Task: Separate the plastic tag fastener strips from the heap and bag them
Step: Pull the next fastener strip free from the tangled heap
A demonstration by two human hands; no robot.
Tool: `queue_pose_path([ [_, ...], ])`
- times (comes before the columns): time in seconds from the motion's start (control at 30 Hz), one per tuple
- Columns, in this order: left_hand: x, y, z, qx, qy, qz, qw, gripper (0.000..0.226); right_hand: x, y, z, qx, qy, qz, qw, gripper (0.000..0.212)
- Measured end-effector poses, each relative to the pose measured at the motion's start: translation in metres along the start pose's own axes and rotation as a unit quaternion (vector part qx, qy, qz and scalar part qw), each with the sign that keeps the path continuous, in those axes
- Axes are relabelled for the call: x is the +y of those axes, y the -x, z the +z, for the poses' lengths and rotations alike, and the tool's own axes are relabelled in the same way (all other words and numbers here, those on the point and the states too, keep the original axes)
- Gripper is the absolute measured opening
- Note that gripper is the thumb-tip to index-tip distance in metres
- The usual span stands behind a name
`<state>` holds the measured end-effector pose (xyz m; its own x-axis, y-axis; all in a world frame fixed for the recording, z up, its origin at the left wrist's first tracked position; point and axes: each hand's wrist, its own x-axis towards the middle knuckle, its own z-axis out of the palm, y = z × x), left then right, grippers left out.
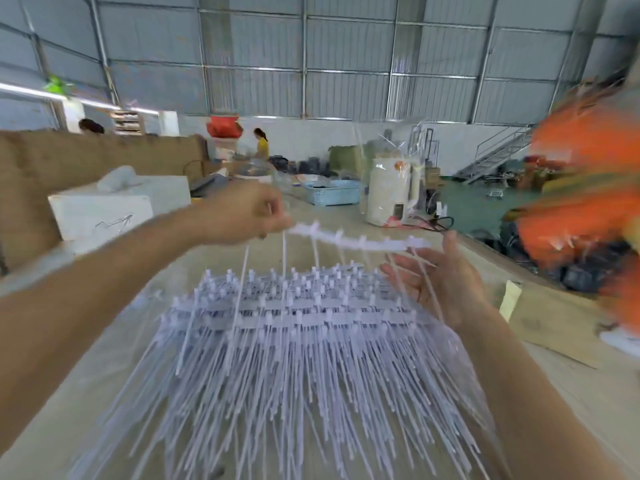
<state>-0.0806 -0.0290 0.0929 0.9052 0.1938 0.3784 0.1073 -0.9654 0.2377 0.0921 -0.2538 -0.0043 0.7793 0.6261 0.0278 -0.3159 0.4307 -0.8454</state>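
Mid-separation — left hand [247, 211] pinches 1 fastener strip [360, 239] above the near heap [294, 341]; right hand [438, 275], fingers spread, supports its far-right end. Next: lift clear, find a bag — none identifiable.

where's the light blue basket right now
In the head view, the light blue basket sits at the table's far end, centre frame, just left of the white jug and beyond the left hand.

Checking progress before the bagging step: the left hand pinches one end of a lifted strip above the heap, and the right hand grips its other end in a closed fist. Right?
Not quite. The left hand does pinch one end of the strip above the heap, but the right hand is open, palm up, under the other end. The head view shows this.
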Motion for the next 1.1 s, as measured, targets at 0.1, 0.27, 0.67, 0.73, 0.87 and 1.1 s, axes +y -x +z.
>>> queue_pose_path([
  [0.1, -0.027, 0.007, 0.034, -0.085, -0.010, -0.030, 0.996, 0.020, 0.002, -0.005, 0.005, 0.012, 0.068, 0.034, 0.997, 0.060],
  [0.27, -0.050, 0.005, 0.059, -0.161, -0.041, -0.045, 0.985, 0.022, -0.008, -0.006, 0.008, 0.039, 0.187, 0.015, 0.982, 0.030],
  [0.67, 0.046, -0.024, 0.101, -0.091, 0.084, -0.005, 0.992, 0.047, -0.003, 0.002, 0.010, 0.022, 0.211, 0.006, 0.977, 0.014],
  [0.73, 0.066, -0.030, 0.117, -0.081, 0.108, -0.002, 0.991, 0.050, -0.003, 0.006, 0.009, 0.014, 0.211, 0.001, 0.977, 0.010],
  [0.87, 0.078, -0.038, 0.137, -0.047, 0.148, -0.015, 0.988, 0.035, -0.003, 0.011, -0.001, 0.003, 0.233, -0.003, 0.973, 0.017],
  [1.1, 0.089, -0.037, 0.129, 0.013, 0.002, 0.040, 0.999, 0.034, -0.008, -0.004, -0.007, 0.054, 0.283, -0.007, 0.957, 0.030],
])
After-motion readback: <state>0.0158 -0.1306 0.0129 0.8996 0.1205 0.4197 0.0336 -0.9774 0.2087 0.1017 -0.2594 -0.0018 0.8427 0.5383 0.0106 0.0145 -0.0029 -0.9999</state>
